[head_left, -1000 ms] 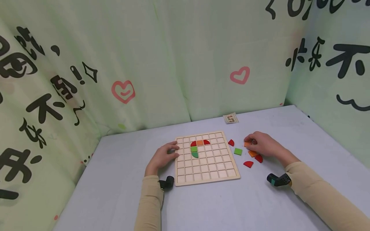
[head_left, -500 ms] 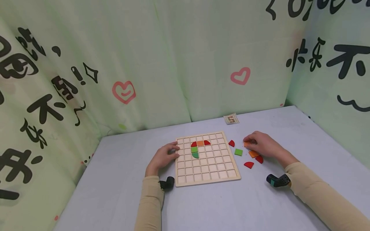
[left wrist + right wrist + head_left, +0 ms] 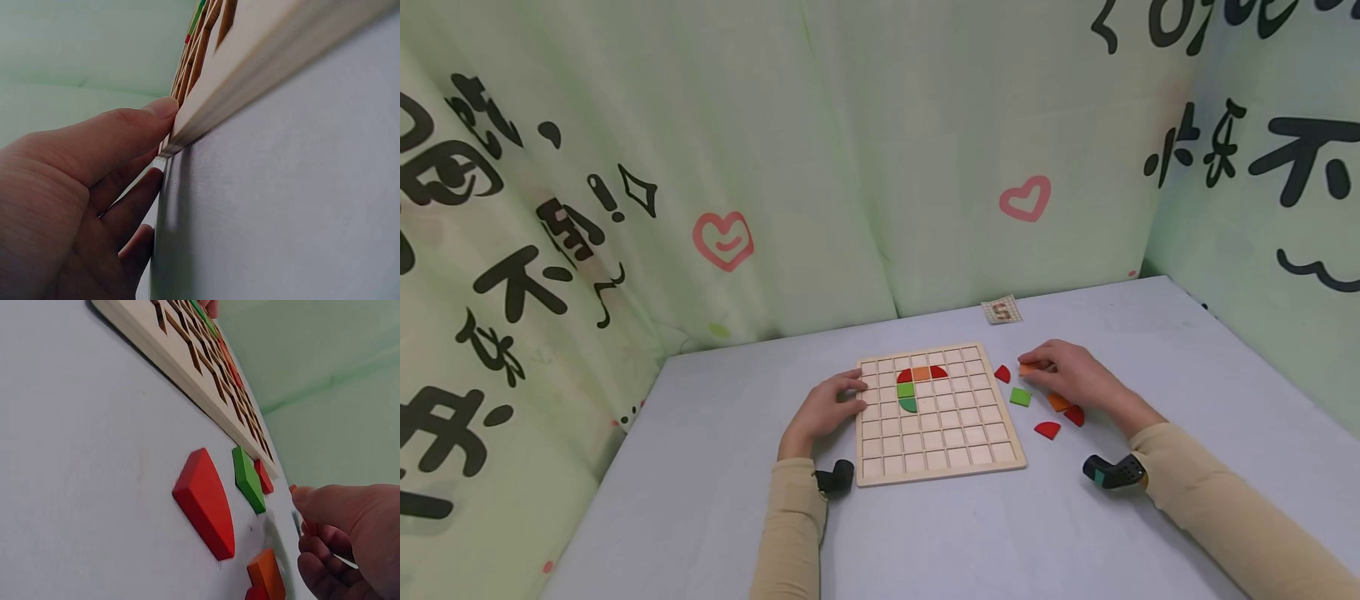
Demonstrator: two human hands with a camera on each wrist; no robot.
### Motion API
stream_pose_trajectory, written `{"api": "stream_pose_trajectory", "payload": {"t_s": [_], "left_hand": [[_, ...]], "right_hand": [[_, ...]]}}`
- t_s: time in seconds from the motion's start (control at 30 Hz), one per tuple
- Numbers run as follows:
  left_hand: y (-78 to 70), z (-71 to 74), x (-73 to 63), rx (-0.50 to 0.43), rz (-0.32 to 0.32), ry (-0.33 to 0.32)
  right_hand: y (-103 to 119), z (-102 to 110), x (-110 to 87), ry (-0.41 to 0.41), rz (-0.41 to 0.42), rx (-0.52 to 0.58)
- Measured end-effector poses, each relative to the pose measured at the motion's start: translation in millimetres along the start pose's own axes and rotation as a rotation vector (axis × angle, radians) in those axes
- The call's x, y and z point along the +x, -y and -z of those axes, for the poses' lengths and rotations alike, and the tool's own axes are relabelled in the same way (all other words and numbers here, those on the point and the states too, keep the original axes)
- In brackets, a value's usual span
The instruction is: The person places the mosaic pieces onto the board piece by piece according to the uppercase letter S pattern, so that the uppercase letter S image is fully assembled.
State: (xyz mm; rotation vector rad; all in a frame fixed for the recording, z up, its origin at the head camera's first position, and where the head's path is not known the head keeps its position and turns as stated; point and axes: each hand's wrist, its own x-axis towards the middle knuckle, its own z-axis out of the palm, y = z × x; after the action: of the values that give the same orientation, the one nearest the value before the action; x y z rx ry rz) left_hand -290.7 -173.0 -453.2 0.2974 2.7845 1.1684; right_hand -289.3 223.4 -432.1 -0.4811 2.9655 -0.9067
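A wooden grid board (image 3: 940,476) lies on the table with red, orange and green pieces set in several upper-left cells. My left hand (image 3: 829,408) rests at its left edge; in the left wrist view the thumb (image 3: 164,107) touches the frame's side. To the right of the board, my right hand (image 3: 1075,375) pinches an orange piece (image 3: 1026,368) between thumb and fingertips. Below that hand lie another orange piece (image 3: 1059,402) and a red quarter-round piece (image 3: 1075,416). A green square (image 3: 1020,397) and a red piece (image 3: 1002,374) lie between hand and board.
Another red quarter-round piece (image 3: 1047,430) lies nearer the front, right of the board. A small pattern card (image 3: 1002,310) sits at the table's back edge. Behind the white-covered table (image 3: 955,542) hangs a pale green curtain (image 3: 865,167) with drawn hearts and black characters.
My right hand has lifted the orange piece away from the other loose pieces and shifted left, toward the board. The left hand stays at the board's edge.
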Motion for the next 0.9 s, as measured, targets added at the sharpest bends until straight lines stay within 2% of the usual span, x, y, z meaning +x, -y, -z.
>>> {"api": "stream_pose_trajectory", "payload": {"t_s": [0.2,0.5,0.9], "left_hand": [[-0.7,-0.7,-0.9,0.000,0.004,0.002],[-1.6,0.5,-0.2,0.001,-0.003,-0.001],[0.5,0.3,1.1,0.015,-0.010,0.003]], "right_hand": [[18,-8,3.3,0.008,0.052,0.041],[47,-28,11.7,0.099,0.133,0.094],[79,-51,25.5,0.158,0.277,0.019]]}}
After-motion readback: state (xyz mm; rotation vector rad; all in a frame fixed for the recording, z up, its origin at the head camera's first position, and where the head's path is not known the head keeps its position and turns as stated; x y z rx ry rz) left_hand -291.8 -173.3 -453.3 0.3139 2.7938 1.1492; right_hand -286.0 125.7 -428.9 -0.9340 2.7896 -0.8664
